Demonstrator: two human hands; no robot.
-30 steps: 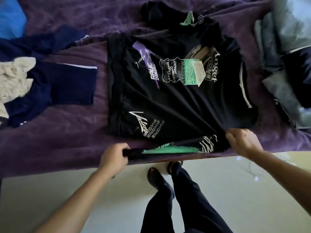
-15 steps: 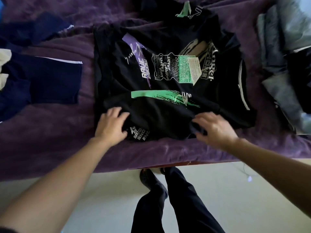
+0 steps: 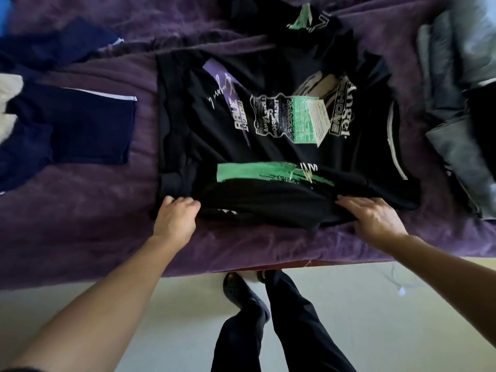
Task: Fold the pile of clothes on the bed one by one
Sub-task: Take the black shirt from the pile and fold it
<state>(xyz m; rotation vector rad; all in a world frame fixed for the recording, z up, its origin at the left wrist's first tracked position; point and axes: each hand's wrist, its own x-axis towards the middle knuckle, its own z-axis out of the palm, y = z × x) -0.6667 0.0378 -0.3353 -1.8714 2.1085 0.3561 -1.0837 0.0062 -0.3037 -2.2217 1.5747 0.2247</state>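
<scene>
Nearest, the left hand, fingers bent onto the near corner of the black T-shirt: pinching or pressing, can't tell. And the right hand, fingers spread flat on the folded hem. Beyond the fingers the shirt lies across the purple bed, navy clothes to their left, grey clothes to their right.

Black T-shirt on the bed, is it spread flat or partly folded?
Partly folded: the black T-shirt has its near edge turned over its body; left hand and right hand rest on that fold.

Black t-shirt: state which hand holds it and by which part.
Right hand only presses flat on the folded near edge of the black t-shirt. Left hand bends its fingers at the near-left corner; a pinch cannot be confirmed.
</scene>
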